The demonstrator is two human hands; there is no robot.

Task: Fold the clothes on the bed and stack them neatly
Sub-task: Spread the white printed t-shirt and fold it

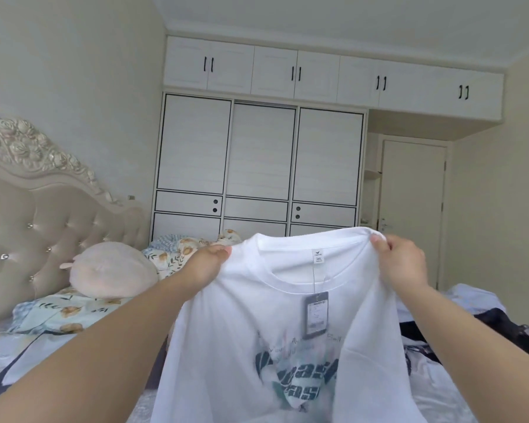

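Bedroom, white wardrobe (260, 154) behind, bed (28, 349) below with dark clothes (501, 328) at right. Left hand (206, 264) and right hand (402, 261) each pinch a shoulder of the white T-shirt (257, 346), held up over the bed, price tag (316, 314) hanging at collar.

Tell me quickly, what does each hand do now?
Left hand: pinches a shoulder of the white printed cotton T-shirt.
Right hand: pinches the T-shirt's other shoulder, near the collar.

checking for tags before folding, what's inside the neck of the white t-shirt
Inside the collar of the white printed t-shirt a small white size label is sewn, and a grey hang tag dangles from it on a string. The tag's back is hidden.
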